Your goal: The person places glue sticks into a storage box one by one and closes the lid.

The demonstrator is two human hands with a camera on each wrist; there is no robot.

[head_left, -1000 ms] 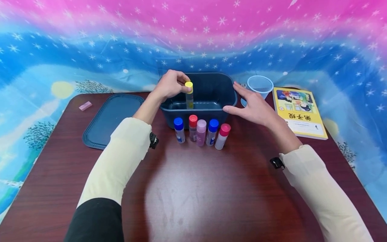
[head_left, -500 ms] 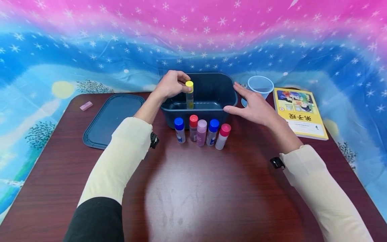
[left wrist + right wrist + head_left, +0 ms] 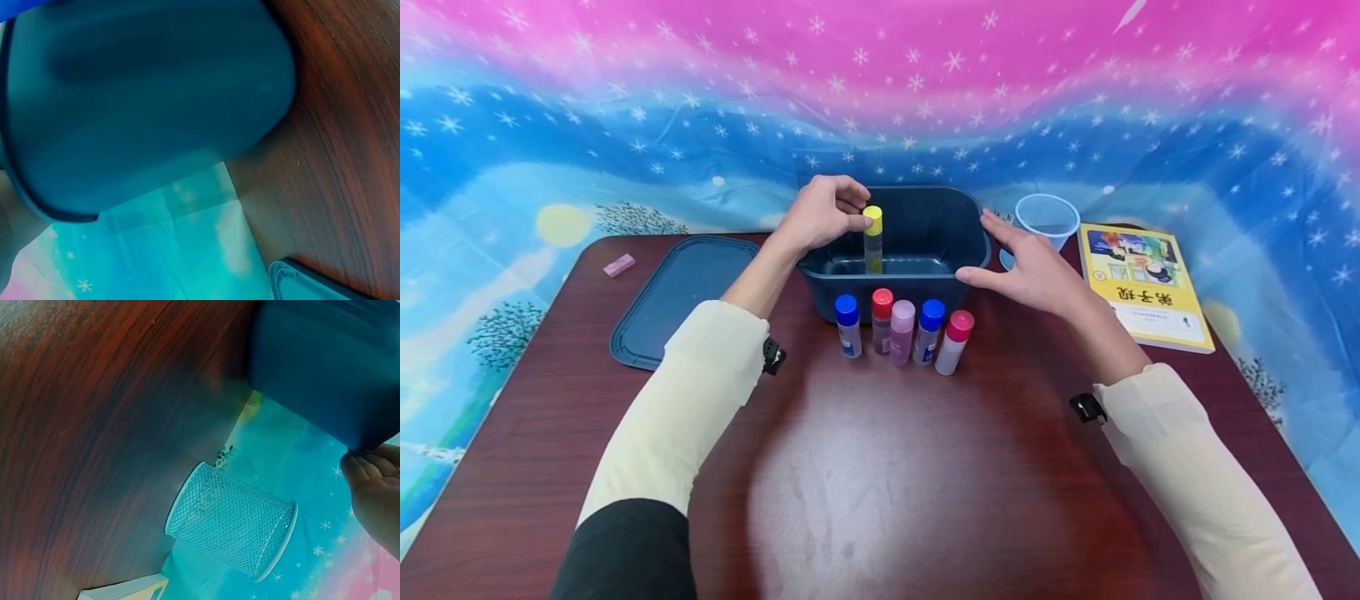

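over a dark wooden table (image 3: 880, 483), the left hand (image 3: 820, 215) pinches the yellow cap of a yellow-capped bottle (image 3: 872, 240) standing upright inside a dark blue bin (image 3: 966, 250). the right hand (image 3: 1033, 271), fingers straight and spread, rests against the bin's right rim. five capped bottles (image 3: 901, 332) stand in a row just in front of the bin. a mesh cup (image 3: 231, 520), a yellow book (image 3: 1142, 283) and the bin's lid (image 3: 677, 292) lie nearby.

I see bare dark wooden table (image 3: 880, 500) along the near edge, five upright capped bottles (image 3: 901, 332) blocking the dark blue plastic tub (image 3: 917, 275) front wall, mesh cup (image 3: 1047, 218) near the far right corner.
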